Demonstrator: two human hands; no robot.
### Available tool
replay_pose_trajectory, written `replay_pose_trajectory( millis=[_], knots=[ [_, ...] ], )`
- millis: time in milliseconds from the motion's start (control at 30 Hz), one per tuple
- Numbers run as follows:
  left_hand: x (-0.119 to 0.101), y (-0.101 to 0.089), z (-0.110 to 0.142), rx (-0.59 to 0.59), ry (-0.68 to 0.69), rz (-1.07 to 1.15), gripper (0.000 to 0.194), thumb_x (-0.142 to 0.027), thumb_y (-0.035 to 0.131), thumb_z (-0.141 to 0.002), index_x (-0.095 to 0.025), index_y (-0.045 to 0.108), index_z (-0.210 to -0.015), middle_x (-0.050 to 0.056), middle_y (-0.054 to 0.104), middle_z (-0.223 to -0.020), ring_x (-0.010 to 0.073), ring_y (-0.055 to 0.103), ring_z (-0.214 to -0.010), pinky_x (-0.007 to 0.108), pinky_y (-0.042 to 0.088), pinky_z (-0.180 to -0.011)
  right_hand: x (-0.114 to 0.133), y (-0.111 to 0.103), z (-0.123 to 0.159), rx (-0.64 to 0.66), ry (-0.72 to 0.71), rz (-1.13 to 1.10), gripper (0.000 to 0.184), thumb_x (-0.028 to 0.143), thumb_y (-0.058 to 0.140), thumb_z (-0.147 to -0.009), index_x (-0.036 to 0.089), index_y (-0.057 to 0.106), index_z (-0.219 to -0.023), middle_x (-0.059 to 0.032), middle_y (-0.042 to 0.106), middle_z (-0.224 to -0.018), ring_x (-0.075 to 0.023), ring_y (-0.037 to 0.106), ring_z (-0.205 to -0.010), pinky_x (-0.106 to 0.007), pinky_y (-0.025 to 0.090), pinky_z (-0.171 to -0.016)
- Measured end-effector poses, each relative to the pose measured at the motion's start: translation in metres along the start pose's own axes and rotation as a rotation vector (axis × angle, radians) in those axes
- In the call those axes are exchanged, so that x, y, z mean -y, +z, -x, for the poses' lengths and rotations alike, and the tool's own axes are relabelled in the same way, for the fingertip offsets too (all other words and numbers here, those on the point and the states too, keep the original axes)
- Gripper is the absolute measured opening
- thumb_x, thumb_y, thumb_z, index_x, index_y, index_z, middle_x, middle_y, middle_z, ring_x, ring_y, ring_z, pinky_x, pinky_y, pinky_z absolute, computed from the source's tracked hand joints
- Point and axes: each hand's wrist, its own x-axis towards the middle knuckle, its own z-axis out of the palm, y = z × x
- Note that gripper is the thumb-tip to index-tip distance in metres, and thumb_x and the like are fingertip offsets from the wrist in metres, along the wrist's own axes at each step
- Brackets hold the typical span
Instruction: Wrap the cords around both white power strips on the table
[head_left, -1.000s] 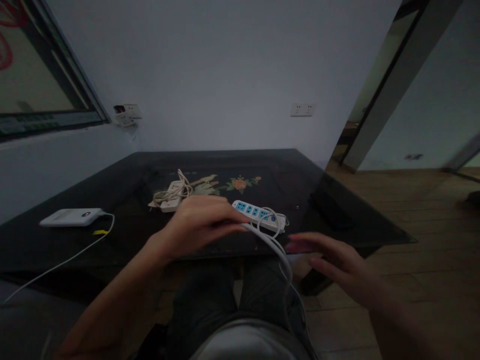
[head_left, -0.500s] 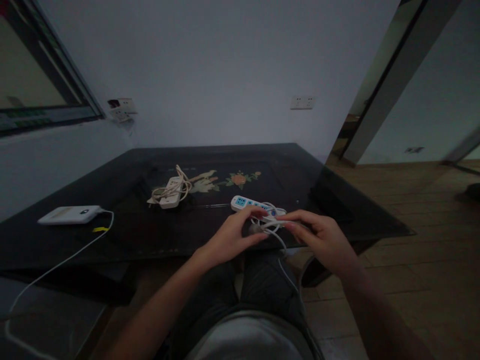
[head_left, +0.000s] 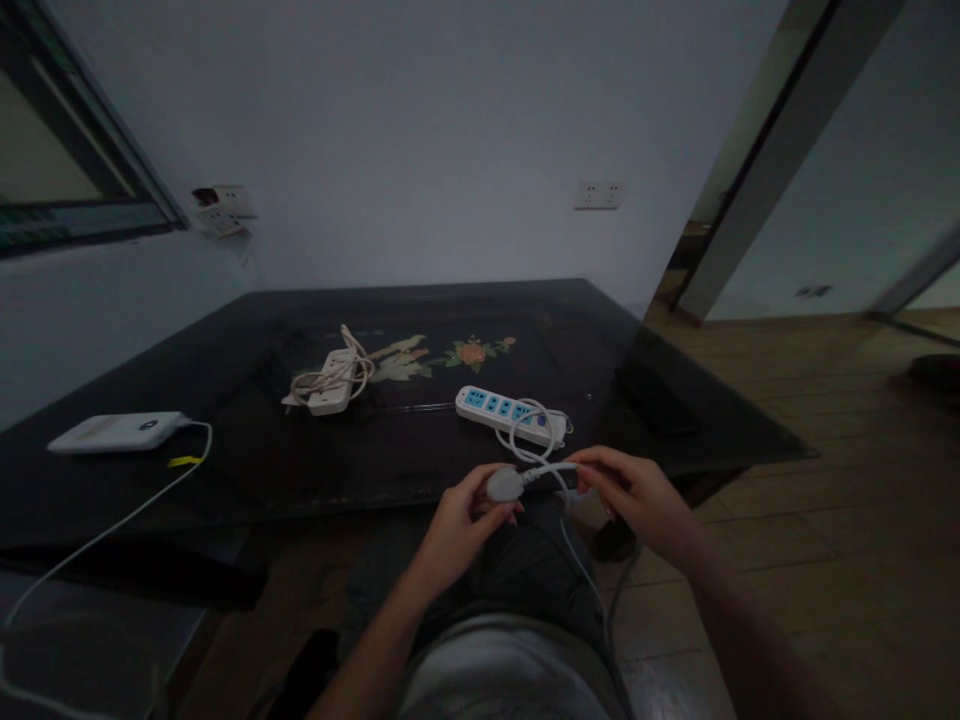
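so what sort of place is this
Probably a room in a home, though an office is possible: a dark table with a flower design, wall sockets and a wood-look floor.

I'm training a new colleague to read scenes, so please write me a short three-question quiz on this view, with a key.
1. Multiple choice. What is the left hand holding?
a) a screwdriver
b) a plug
c) a cup

2. True or false: the blue-socketed power strip lies on the black table.

3. Fill the gap: the right hand pinches the ____ that runs from the back of the plug.

Key: 1. b; 2. true; 3. cable
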Motion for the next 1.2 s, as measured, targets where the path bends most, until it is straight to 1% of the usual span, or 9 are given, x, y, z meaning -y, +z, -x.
replay_pose_trajectory(
  millis=[100,267,367,533,667,767,967,1100,1200],
  knots=[
    [0.004,0.005,-0.001,0.017,-0.007,-0.063,0.035,-0.025,0.065,-0.078,-0.015,0.059,-0.112,0.006,0.068,-0.094,0.0183,0.065,-0.083,0.030,0.052,-0.077,-0.001,0.007,0.001,0.062,-0.083,0.025,0.019,0.029,0.055,-0.086,0.019,0.070,-0.092,-0.0049,0.071,-0.089,-0.0165,0.065,-0.082,-0.025,0.049,-0.072],
    [0.000,0.009,-0.005,0.023,0.051,-0.195,0.036,-0.021,0.067,-0.075,-0.018,0.062,-0.111,0.006,0.069,-0.099,0.0191,0.065,-0.085,0.032,0.052,-0.080,0.005,0.013,-0.002,0.137,-0.089,-0.004,0.020,0.031,0.056,-0.086,0.018,0.070,-0.084,-0.0028,0.071,-0.078,-0.0152,0.064,-0.072,-0.024,0.048,-0.068],
    [-0.002,0.001,-0.012,-0.003,0.109,-0.260,0.042,-0.021,0.063,-0.078,-0.019,0.056,-0.120,0.005,0.069,-0.096,0.0181,0.065,-0.087,0.032,0.052,-0.082,0.003,0.008,-0.004,0.046,-0.052,-0.037,0.018,0.033,0.060,-0.082,0.018,0.071,-0.081,-0.0034,0.072,-0.078,-0.0170,0.066,-0.074,-0.025,0.049,-0.069],
    [-0.003,-0.034,-0.040,-0.176,0.262,-0.546,0.031,-0.024,0.054,-0.086,-0.019,0.055,-0.117,0.004,0.067,-0.092,0.0164,0.064,-0.084,0.033,0.051,-0.084,-0.012,-0.008,-0.010,-0.264,0.001,0.027,0.026,0.041,0.063,-0.078,0.016,0.071,-0.079,-0.0060,0.072,-0.077,-0.0198,0.067,-0.070,-0.027,0.050,-0.062],
    [-0.006,-0.063,-0.072,-0.276,0.408,-0.864,0.031,-0.020,0.054,-0.085,-0.018,0.056,-0.116,0.008,0.062,-0.113,0.0210,0.057,-0.107,0.039,0.043,-0.097,-0.023,-0.008,-0.016,-0.293,-0.019,0.154,0.025,0.039,0.059,-0.082,0.016,0.071,-0.082,-0.0065,0.073,-0.080,-0.0208,0.067,-0.074,-0.028,0.049,-0.065],
    [-0.004,-0.074,-0.093,-0.209,0.467,-1.050,0.039,-0.022,0.060,-0.082,-0.018,0.054,-0.120,0.011,0.055,-0.124,0.0240,0.048,-0.119,0.041,0.038,-0.102,-0.028,0.002,-0.023,-0.221,0.006,0.275,0.021,0.034,0.058,-0.083,0.018,0.071,-0.084,-0.0061,0.073,-0.083,-0.0211,0.068,-0.076,-0.028,0.047,-0.067],
    [0.008,-0.075,-0.130,0.126,0.459,-1.267,0.070,-0.030,0.075,-0.070,-0.028,0.044,-0.133,0.010,0.041,-0.143,0.0298,0.031,-0.134,0.057,0.011,-0.111,-0.031,0.018,-0.033,-0.126,0.046,0.484,0.016,0.030,0.059,-0.084,0.021,0.072,-0.087,-0.0054,0.074,-0.086,-0.0213,0.068,-0.077,-0.027,0.044,-0.065],
    [0.007,-0.080,-0.151,0.240,0.414,-1.268,0.066,-0.039,0.074,-0.071,-0.023,0.048,-0.130,0.011,0.055,-0.127,0.0278,0.047,-0.119,0.047,0.028,-0.105,-0.033,0.019,-0.033,-0.120,0.029,0.501,0.015,0.030,0.058,-0.085,0.023,0.071,-0.088,-0.0042,0.073,-0.086,-0.0202,0.067,-0.079,-0.025,0.044,-0.066],
    [0.005,-0.084,-0.152,0.240,0.410,-1.263,0.057,-0.045,0.071,-0.072,-0.020,0.055,-0.121,0.010,0.059,-0.115,0.0256,0.052,-0.107,0.036,0.040,-0.093,-0.037,0.021,-0.032,-0.122,0.014,0.520,0.014,0.028,0.058,-0.084,0.024,0.071,-0.089,-0.0041,0.074,-0.089,-0.0201,0.067,-0.081,-0.025,0.043,-0.066]
  ],
)
